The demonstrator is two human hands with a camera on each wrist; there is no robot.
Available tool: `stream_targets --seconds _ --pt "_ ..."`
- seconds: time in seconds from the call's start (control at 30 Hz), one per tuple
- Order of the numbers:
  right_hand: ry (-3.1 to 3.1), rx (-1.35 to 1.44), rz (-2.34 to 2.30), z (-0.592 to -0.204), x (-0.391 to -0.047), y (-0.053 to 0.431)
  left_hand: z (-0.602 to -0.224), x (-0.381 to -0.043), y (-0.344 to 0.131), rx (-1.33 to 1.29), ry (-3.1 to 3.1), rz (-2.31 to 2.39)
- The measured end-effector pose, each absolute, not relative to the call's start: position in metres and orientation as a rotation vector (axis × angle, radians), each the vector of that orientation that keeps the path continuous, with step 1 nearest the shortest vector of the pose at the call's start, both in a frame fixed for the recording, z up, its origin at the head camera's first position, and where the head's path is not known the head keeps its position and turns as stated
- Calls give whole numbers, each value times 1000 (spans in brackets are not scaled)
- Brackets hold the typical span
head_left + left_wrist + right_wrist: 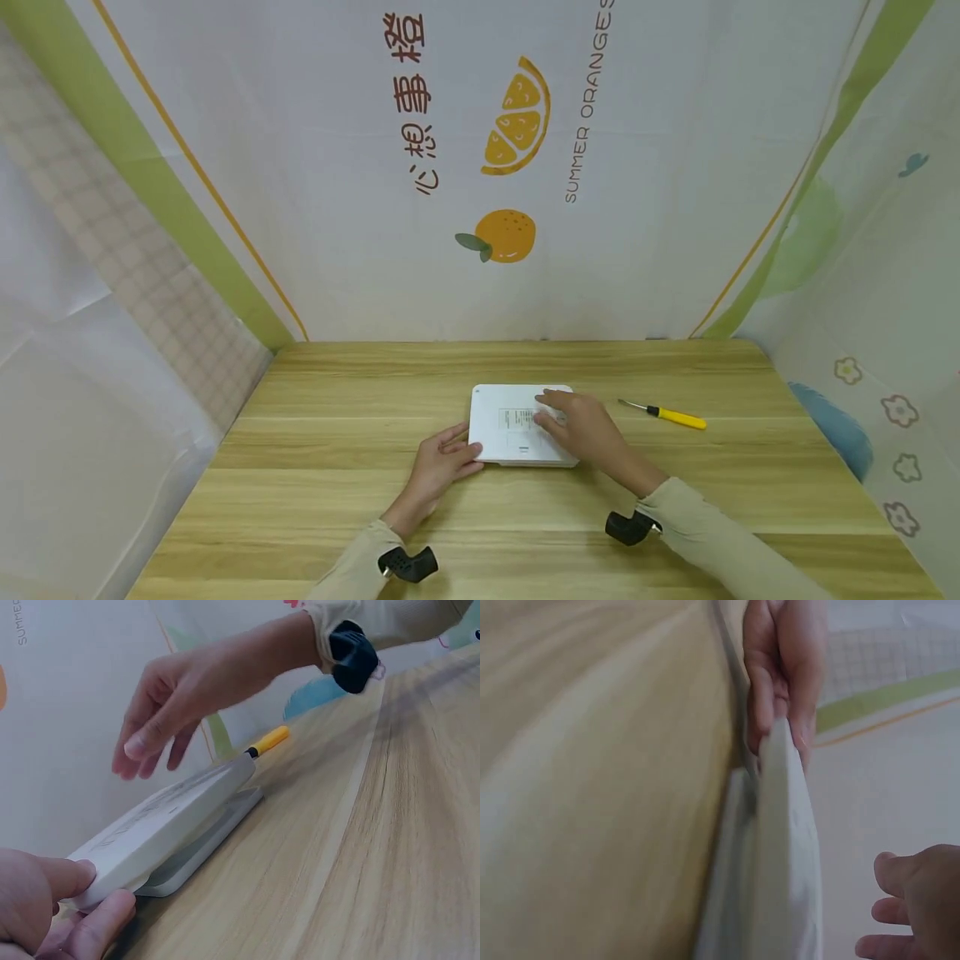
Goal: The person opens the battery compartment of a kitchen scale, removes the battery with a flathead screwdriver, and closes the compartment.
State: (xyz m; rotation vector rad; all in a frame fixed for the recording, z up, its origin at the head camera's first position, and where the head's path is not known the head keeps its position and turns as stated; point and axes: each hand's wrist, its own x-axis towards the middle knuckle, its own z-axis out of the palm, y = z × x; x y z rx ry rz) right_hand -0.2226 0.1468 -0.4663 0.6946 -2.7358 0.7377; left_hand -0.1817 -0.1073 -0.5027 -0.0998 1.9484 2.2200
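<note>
Head view, from the near edge outward: first, pale sleeves (720, 533) with a left wrist unit (408, 565) and a right wrist unit (628, 528), both liable to bump the table (315, 467) if lowered carelessly.

Next, the left hand (442, 462), clamped on the near-left corner of the white device (521, 427), thumb on top, fingers beneath. Tilted in the left wrist view, mid-table, label side up; with a hold at one corner only, likely to twist or slip under a push on the far side.

Beneath, a grey panel (210, 841), with a gap showing between. Cannot tell whether joined or loose: if joined, possible strain from lifting too far; if loose, possible scraping or sliding apart. Also a risk of pinched fingers from sudden pressure above.

Over the device's right part, the right hand (588, 429), fingers apart and loosely bent, holding nothing, clear of the casing in both wrist views; hence no second support against a drop.

Farther right, apart from the device, a yellow-handled tool (678, 417), easily rolled or swept aside by the right forearm.

Beyond, an orange-printed backdrop (420, 283), probably too distant for trouble.
</note>
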Motion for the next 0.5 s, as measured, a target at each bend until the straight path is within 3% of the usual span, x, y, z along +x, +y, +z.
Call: stream_targets --seconds 0.5 --pt "-2751 765 445 -484 -205 129 -504 -180 -108 -110 1893 2251"
